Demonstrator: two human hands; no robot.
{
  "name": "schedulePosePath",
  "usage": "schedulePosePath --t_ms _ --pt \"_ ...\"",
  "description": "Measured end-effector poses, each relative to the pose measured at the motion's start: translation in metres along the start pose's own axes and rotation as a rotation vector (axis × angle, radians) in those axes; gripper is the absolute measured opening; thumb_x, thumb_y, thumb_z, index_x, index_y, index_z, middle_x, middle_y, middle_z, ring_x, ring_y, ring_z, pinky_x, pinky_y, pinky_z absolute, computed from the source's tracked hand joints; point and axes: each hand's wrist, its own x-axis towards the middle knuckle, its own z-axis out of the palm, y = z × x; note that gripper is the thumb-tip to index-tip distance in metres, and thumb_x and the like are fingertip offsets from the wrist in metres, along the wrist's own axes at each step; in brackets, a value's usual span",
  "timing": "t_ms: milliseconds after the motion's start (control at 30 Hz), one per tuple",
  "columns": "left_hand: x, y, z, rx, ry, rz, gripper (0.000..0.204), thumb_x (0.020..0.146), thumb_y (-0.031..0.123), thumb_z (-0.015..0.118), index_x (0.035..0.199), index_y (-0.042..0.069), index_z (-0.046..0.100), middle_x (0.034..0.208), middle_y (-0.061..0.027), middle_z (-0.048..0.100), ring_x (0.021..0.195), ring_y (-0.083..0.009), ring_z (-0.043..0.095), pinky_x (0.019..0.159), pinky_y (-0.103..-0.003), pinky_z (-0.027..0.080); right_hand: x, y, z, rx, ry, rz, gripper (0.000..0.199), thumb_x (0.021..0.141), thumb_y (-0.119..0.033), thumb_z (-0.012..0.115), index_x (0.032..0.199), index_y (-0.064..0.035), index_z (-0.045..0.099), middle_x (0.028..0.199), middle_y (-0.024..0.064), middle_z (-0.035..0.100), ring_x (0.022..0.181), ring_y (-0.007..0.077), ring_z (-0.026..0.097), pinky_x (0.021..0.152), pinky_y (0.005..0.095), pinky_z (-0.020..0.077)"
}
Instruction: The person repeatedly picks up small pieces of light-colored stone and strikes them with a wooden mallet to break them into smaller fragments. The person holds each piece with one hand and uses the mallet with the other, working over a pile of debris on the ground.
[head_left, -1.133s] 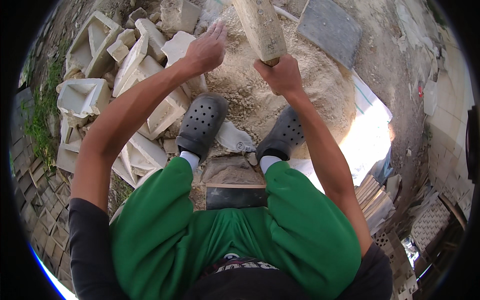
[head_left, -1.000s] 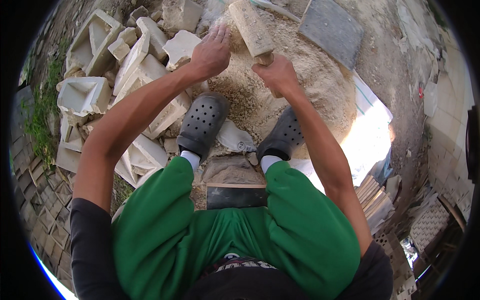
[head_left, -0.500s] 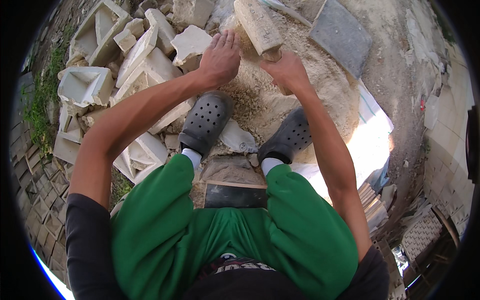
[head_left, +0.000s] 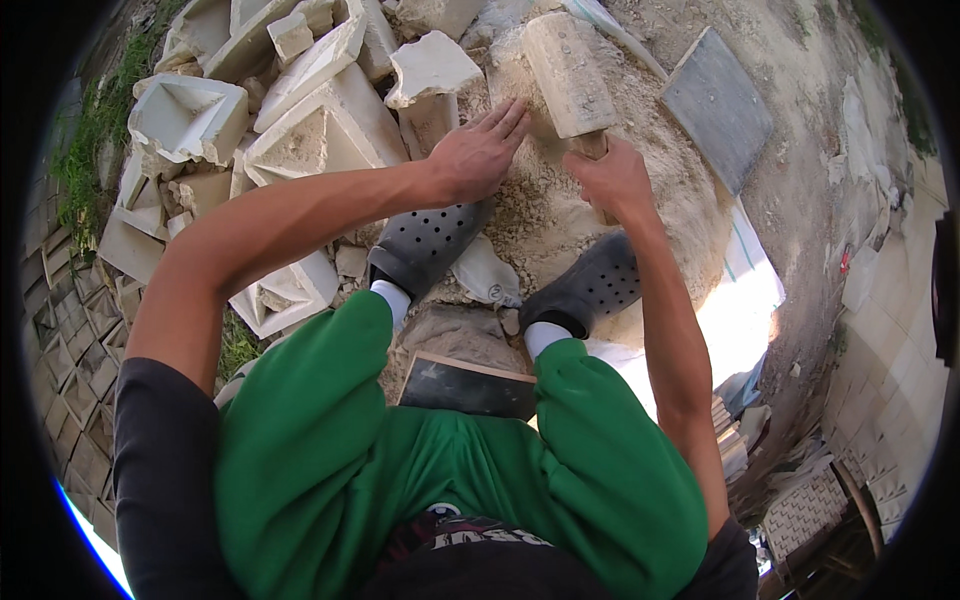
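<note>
My right hand [head_left: 612, 178] grips the handle of a heavy wooden mallet [head_left: 568, 73], whose pale block head lies down on a mound of sandy rubble [head_left: 560, 210]. My left hand [head_left: 480, 152] rests flat with fingers spread on the rubble just left of the mallet head, beside a broken pale plaster chunk [head_left: 430, 70]. Below the hands are my two dark perforated clogs [head_left: 432, 240] and green trousers.
Broken hollow white plaster moulds [head_left: 310, 130] pile up on the left, with one more [head_left: 285, 295] near my left foot. A grey square slab [head_left: 718, 105] lies at upper right. A dark board [head_left: 468, 385] sits between my legs. Patterned tiles [head_left: 800, 510] stack at lower right.
The mallet came down from a raised position onto the rubble mound. My left hand shifted right, from the plaster pieces to flat beside the mallet head.
</note>
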Motion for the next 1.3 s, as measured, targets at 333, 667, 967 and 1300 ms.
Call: schedulePosePath --t_ms 333,667,967,1300 --pt "-0.021 0.016 -0.001 0.126 -0.108 -0.140 0.072 0.091 0.021 0.056 0.151 -0.011 0.032 0.162 -0.0273 0.028 0.152 -0.0376 0.027 0.125 -0.045 0.023 -0.015 0.011 0.012 -0.079 0.057 -0.178 0.045 0.078 -0.034 0.077 0.102 0.0040 0.073 0.083 0.0185 0.076 0.078 0.0295 0.076 0.070 0.0388 0.0579" --pt "-0.023 0.016 -0.001 0.067 -0.154 -0.166 0.079 0.091 0.029 0.061 0.152 -0.009 0.030 0.164 -0.0248 0.024 0.153 -0.0354 0.024 0.126 -0.045 0.021 -0.025 -0.008 -0.005 0.049 0.017 -0.099 0.042 0.078 -0.031 0.076 0.105 0.0009 0.074 0.091 0.0181 0.076 0.079 0.0308 0.076 0.072 0.0412 0.0577" --pt "-0.027 0.013 -0.019 -0.078 -0.265 -0.298 0.072 0.093 0.033 0.063 0.149 -0.005 0.039 0.159 -0.0253 0.034 0.147 -0.0366 0.036 0.120 -0.046 0.032 -0.028 0.001 0.015 -0.152 -0.084 0.027 0.043 0.077 -0.032 0.076 0.105 0.0010 0.073 0.089 0.0191 0.074 0.082 0.0330 0.072 0.077 0.0403 0.0552" --pt "-0.021 -0.035 0.010 -0.368 0.128 -0.468 0.053 0.095 0.013 0.056 0.144 -0.003 0.045 0.144 -0.0326 0.045 0.124 -0.0493 0.052 0.104 -0.052 0.045 -0.051 0.031 0.008 0.003 0.052 0.083 0.051 0.076 -0.035 0.078 0.099 0.0094 0.071 0.087 0.0237 0.074 0.082 0.0323 0.074 0.076 0.0395 0.0557"
